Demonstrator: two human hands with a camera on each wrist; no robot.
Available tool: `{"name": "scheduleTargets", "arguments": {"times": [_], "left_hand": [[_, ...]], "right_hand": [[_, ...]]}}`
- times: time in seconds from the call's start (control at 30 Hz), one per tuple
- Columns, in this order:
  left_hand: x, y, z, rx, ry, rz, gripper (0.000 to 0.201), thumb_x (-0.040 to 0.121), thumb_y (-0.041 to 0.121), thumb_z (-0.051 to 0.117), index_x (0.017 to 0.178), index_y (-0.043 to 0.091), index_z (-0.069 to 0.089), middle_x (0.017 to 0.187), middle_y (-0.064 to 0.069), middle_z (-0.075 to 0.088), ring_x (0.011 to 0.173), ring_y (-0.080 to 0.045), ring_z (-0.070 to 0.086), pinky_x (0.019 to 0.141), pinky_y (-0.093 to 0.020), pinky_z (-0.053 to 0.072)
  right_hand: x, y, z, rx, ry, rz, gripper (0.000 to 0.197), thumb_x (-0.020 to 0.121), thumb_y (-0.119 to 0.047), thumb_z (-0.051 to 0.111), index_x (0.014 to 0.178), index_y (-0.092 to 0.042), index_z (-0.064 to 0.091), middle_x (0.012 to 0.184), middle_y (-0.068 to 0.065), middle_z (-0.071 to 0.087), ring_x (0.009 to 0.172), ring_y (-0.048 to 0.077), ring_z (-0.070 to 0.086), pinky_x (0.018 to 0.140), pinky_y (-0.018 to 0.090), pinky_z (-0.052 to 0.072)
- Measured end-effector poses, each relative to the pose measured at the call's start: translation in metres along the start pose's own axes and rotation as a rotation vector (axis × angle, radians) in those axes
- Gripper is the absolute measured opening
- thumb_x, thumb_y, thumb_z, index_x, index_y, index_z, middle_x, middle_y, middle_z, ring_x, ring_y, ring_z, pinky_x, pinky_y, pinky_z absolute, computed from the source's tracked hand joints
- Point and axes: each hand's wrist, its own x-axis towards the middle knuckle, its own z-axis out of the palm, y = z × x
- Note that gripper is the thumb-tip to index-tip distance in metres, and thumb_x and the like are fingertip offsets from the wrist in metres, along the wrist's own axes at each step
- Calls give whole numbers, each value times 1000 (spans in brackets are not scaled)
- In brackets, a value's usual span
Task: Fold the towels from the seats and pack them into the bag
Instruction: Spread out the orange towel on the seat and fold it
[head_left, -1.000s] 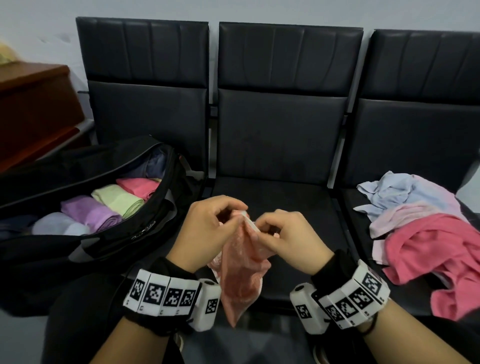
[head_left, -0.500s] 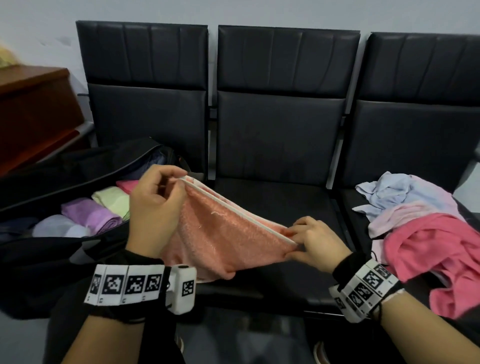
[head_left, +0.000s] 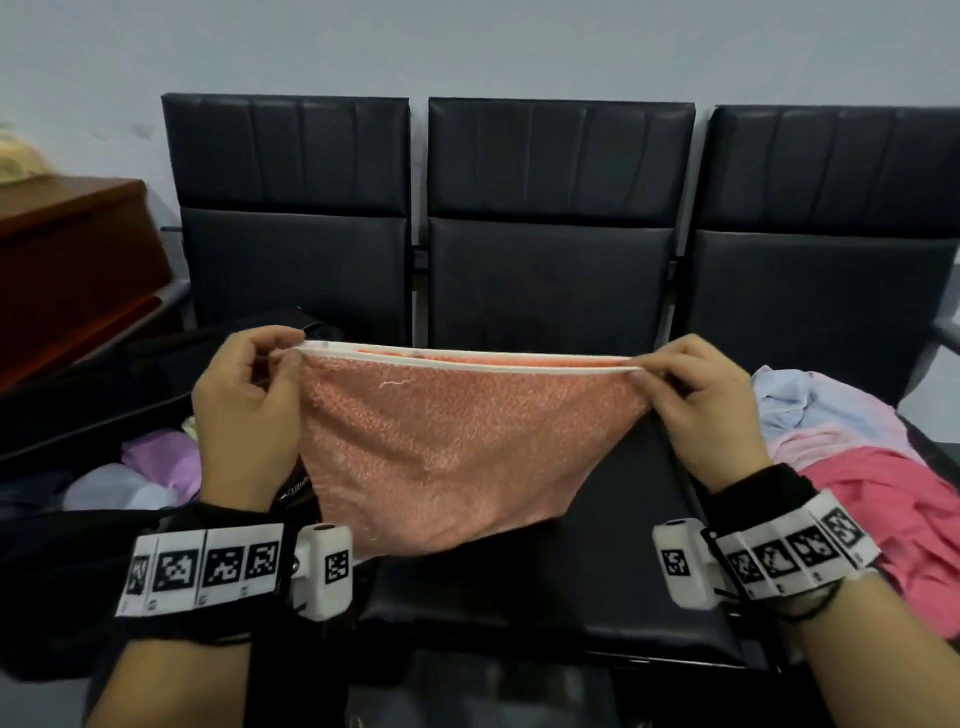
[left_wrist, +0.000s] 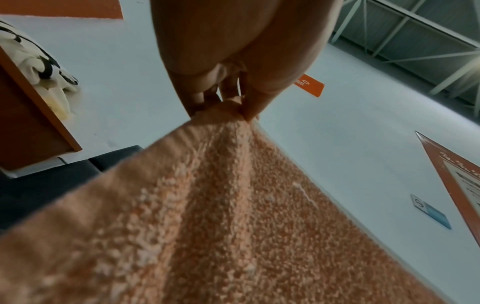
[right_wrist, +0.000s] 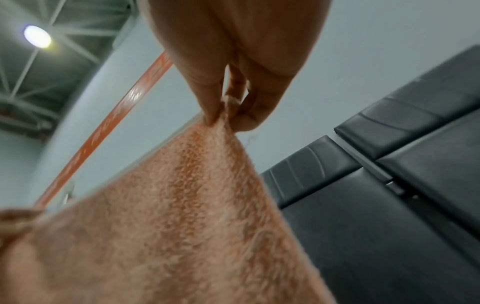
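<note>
Orange towel (head_left: 441, 452): my left hand (head_left: 244, 415) and right hand (head_left: 701, 405) pinch its top corners, stretched taut above the middle seat (head_left: 623, 545) for folding.

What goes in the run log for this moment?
step: spreading orange towel | left hand: pinches top corner | right hand: pinches other top corner | bag: open | towel pile: right seat
</note>
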Motion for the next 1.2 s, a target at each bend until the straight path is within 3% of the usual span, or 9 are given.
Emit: {"name": "scheduleTargets", "arguments": {"times": [0.17, 0.27, 0.43, 0.5, 0.57, 0.67, 0.83, 1.03, 1.2], "left_hand": [[6, 2, -7, 4, 15, 16, 21, 92, 19, 59, 102, 36, 66, 96, 14, 66, 89, -5, 63, 83, -24, 52], [8, 10, -13, -18, 29, 34, 22, 92, 23, 59, 98, 44, 65, 95, 20, 67, 90, -1, 63, 81, -18, 51], [10, 23, -16, -60, 18, 45, 21, 92, 27, 59, 101, 45, 66, 98, 20, 68, 92, -3, 65, 81, -29, 55], [11, 23, -13, -87, 4, 11, 21, 90, 28, 60, 102, 44, 67, 98, 19, 69, 90, -3, 64, 81, -28, 53], [12, 17, -5, -93, -31, -30, 22, 89, 23, 62, 104, 38, 69, 95, 16, 69, 86, -2, 64, 81, -28, 52], [15, 7, 21, -69, -105, -138, 22, 90, 8, 65, 99, 27, 70, 90, 12, 69, 84, -10, 66, 82, -30, 53], [36, 6, 55, -68, -154, -241, 16, 89, 3, 64, 94, 16, 71, 86, 3, 67, 83, -17, 65, 86, -47, 58], [57, 13, 43, -180, -107, -50, 21, 85, 19, 65, 88, 39, 69, 87, 12, 70, 85, -7, 65, 81, -26, 53], [20, -13, 37, -174, -213, -54, 22, 88, 11, 64, 91, 32, 67, 90, 11, 70, 86, -5, 64, 82, -24, 51]], "right_hand": [[10, -16, -13, 73, 75, 18, 15, 84, -5, 74, 91, -19, 73, 100, -4, 59, 90, 0, 56, 75, 9, 42], [10, -23, -25, 124, 59, 41, 24, 85, -7, 74, 87, -30, 69, 87, -12, 68, 81, 5, 63, 72, 19, 50], [9, -26, -39, 218, 105, 103, 37, 83, -7, 76, 105, -36, 69, 88, -17, 69, 82, 2, 64, 75, 14, 51], [11, -23, -41, 134, 73, 100, 29, 84, -10, 75, 99, -35, 71, 89, -20, 70, 84, 2, 66, 75, 12, 49], [13, -15, -38, 114, 17, 150, 24, 85, -12, 73, 84, -35, 70, 81, -20, 71, 75, 1, 66, 66, 10, 47], [20, 4, -23, 203, -28, 332, 22, 87, -8, 70, 77, -27, 67, 67, -9, 67, 55, 6, 60, 52, 24, 51], [45, 19, -3, 281, 50, 465, 7, 91, -6, 62, 86, -10, 65, 87, 9, 71, 82, 24, 70, 74, 36, 60], [47, 7, -29, 399, 173, 262, 13, 90, -19, 61, 83, -30, 63, 105, -2, 74, 100, 18, 69, 88, 35, 55], [-8, 15, -20, 426, 67, 308, 23, 96, -6, 57, 85, -27, 58, 96, -2, 73, 89, 9, 67, 79, 21, 53]]}}
